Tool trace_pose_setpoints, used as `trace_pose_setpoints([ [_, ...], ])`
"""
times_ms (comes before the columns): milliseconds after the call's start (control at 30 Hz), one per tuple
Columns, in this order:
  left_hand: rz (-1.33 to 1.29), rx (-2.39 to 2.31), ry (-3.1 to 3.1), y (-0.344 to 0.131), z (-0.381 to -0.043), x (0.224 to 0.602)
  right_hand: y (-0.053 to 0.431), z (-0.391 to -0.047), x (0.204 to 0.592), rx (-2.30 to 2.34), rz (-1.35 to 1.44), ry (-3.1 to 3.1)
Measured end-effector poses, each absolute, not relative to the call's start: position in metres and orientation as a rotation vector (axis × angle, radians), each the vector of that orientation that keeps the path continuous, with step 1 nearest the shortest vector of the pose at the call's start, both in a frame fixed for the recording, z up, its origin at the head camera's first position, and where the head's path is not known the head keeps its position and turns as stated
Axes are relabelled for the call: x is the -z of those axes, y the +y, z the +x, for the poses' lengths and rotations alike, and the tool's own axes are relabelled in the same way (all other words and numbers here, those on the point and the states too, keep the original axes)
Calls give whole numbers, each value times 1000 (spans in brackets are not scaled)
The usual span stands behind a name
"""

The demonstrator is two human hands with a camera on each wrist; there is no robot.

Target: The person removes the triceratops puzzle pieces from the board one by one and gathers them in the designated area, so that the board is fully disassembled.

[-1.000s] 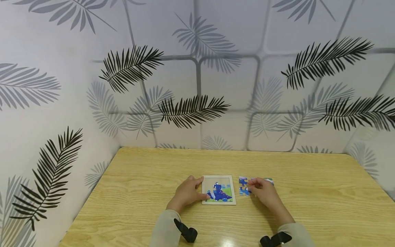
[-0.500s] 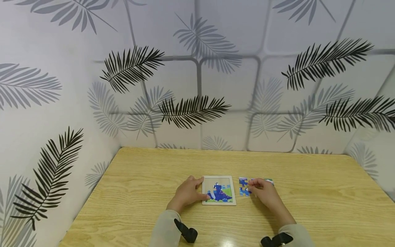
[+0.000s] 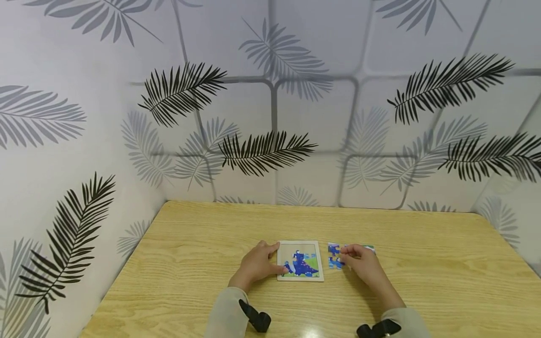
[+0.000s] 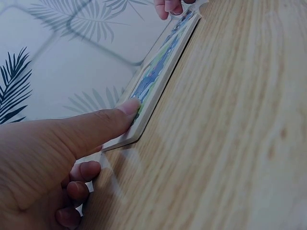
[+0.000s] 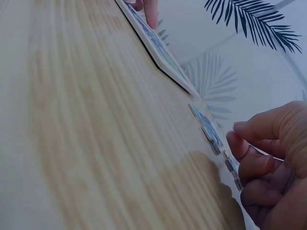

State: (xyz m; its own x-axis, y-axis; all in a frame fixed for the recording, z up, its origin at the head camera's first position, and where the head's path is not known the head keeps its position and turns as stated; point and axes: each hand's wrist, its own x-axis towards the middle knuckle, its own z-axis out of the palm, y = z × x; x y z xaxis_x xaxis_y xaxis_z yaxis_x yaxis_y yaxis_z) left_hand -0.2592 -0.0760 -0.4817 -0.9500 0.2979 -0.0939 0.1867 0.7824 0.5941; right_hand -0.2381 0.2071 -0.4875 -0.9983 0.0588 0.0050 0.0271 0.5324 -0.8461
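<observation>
A square wooden puzzle tray (image 3: 300, 279) lies on the table, partly filled with pieces that show a blue dinosaur on green. My left hand (image 3: 255, 265) holds it at the left side, the thumb (image 4: 112, 117) pressing on the lower left corner and the index finger at the upper left. To the tray's right are loose jigsaw pieces (image 3: 335, 263), blue and white. Over them hovers my right hand (image 3: 362, 264), fingers loosely curled, thumb and index tips close together with nothing visible between them. This hand partly hides more pieces behind it.
A wood-grain table (image 3: 203, 234) carries everything and meets a wall (image 3: 304, 117) with a leaf pattern at the back. Beyond the right hand a green-edged piece (image 3: 370, 247) peeks out. Each wrist wears a black camera mount (image 3: 258, 319).
</observation>
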Motion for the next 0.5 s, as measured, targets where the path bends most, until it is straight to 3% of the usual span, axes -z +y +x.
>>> trace_pose_setpoints([
  [500,393,-902,2791,-76,-259,481,177,-243,481,-1473,94,-2685],
])
